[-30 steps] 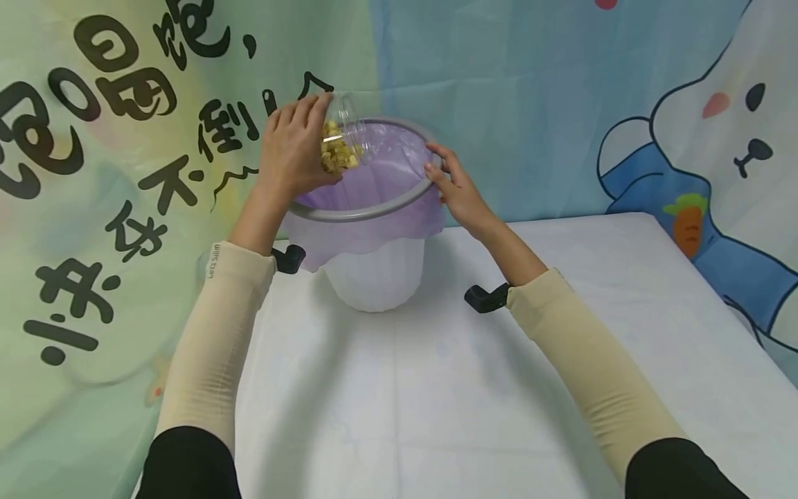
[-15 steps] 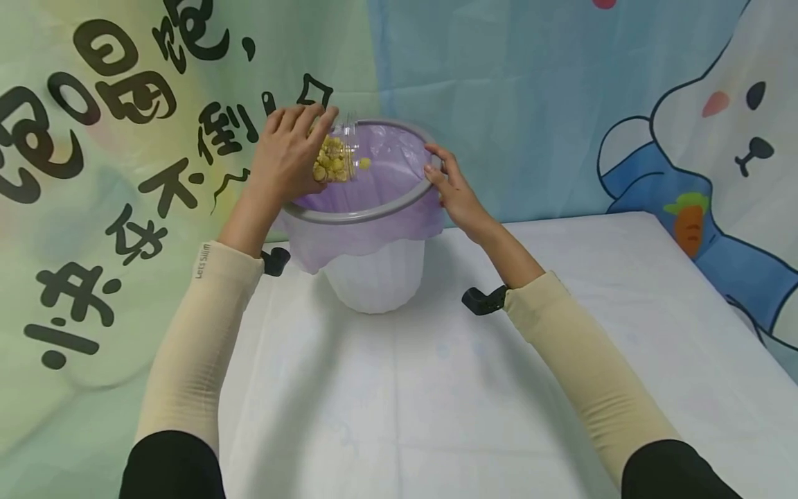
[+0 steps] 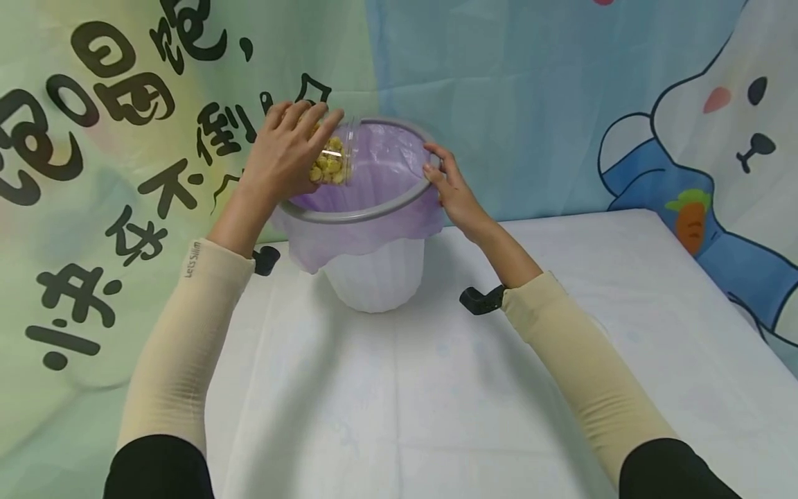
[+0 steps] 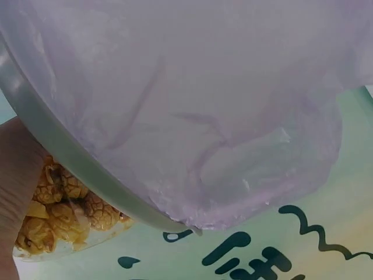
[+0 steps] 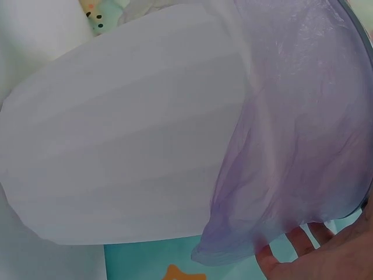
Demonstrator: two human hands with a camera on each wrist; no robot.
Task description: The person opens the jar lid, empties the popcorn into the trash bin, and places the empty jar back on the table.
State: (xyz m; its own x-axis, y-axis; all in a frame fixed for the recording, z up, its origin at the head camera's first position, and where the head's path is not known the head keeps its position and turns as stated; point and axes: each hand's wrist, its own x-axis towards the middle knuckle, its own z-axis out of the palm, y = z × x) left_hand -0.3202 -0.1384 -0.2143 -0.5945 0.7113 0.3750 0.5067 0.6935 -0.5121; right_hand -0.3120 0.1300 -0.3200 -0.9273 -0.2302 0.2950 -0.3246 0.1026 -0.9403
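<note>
My left hand grips a clear plastic jar lying on its side above the left part of a bin, mouth toward the right. Yellow popcorn fills much of the jar; in the left wrist view popcorn shows through its wall behind the rim. The bin is white and ribbed, with a grey ring rim and a purple bag lining it and folded over outside. My right hand holds the rim on the right, fingers over it. The bin's bottom inside is hidden.
The bin stands at the back of a table with a white cloth. Close behind hangs a printed curtain with dark lettering and a cartoon bear. A black wrist mount sticks out from each sleeve.
My left hand has drawn back to the left and tipped the jar mouth rightward. A popcorn piece was outside the mouth half a second ago and is out of sight now. Right hand stays.
</note>
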